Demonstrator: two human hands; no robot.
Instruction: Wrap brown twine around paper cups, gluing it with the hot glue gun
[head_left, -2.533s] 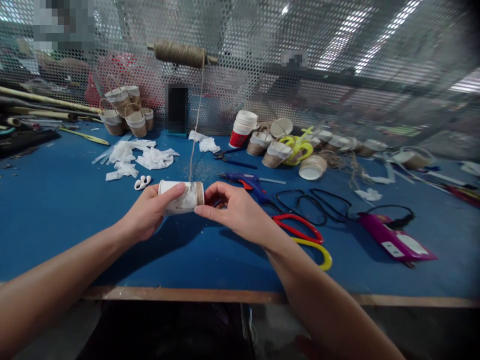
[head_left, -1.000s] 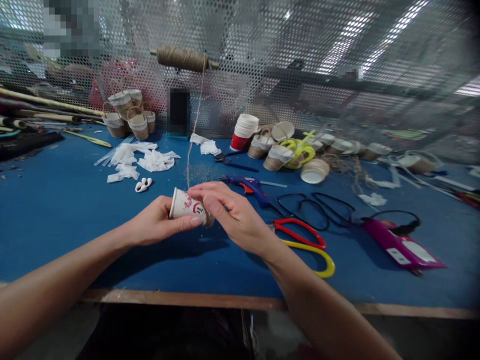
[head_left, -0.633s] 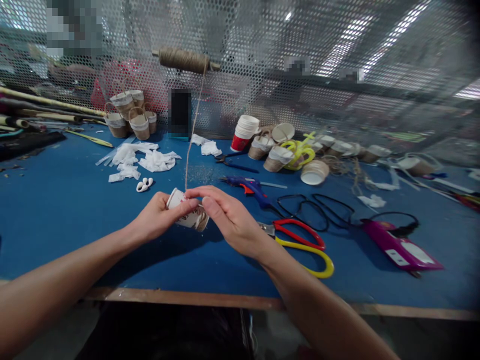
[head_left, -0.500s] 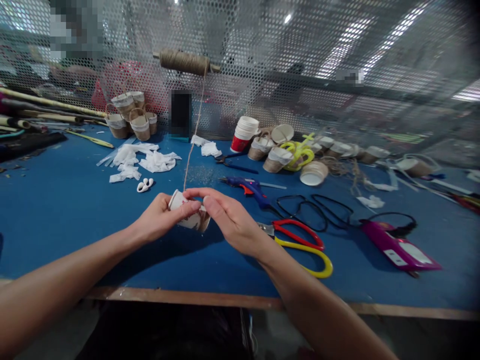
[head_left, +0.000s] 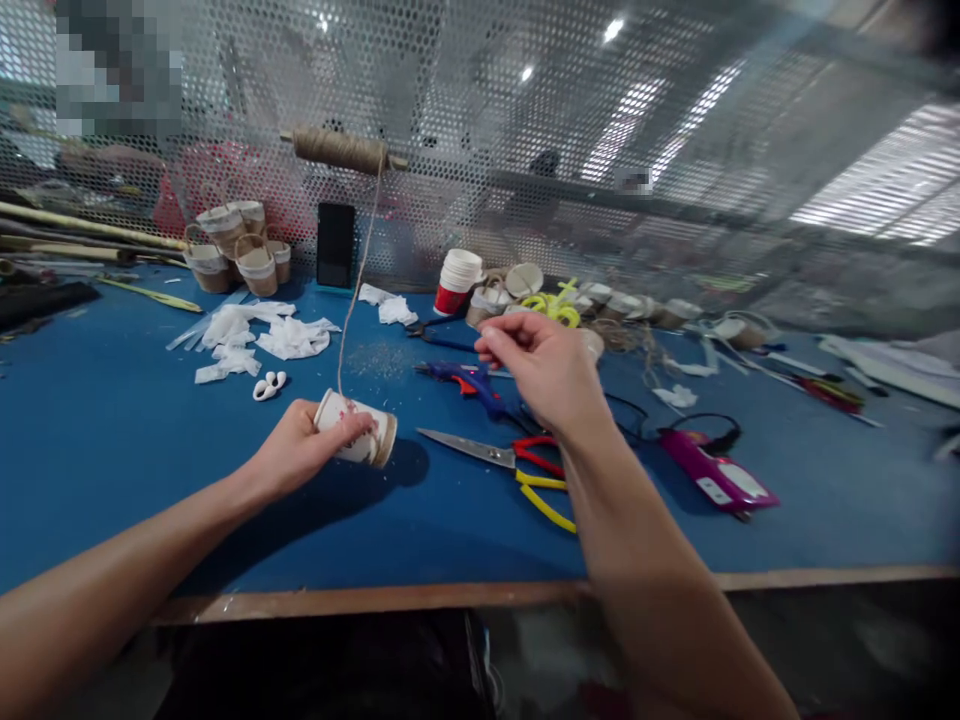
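A white paper cup (head_left: 327, 408) with a reddish print lies tilted in my left hand (head_left: 292, 448), whose thumb presses across its side. Brown twine (head_left: 358, 275) runs down from a spool (head_left: 337, 150) to the cup, and some is wound around the cup's right end. My right hand (head_left: 551, 375) is raised to the right, its thumb and fingertips pinched together; whatever they hold, if anything, cannot be made out. Beneath and left of that hand are a blue glue gun (head_left: 454, 375) and scissors (head_left: 480, 450) with red and yellow handles, partly hidden by my forearm.
Finished twine-wrapped cups with handles (head_left: 256, 268) stand at the back left, beside a phone (head_left: 335, 245). White scraps (head_left: 296, 337) and earbuds (head_left: 268, 386) lie left. Stacked cups (head_left: 459, 275), pliers (head_left: 442, 340) and a purple power strip (head_left: 720, 475) are on the right.
My right hand has left the cup and moved right and up, over the tools. My left hand still holds the cup. The view has shifted somewhat to the right.
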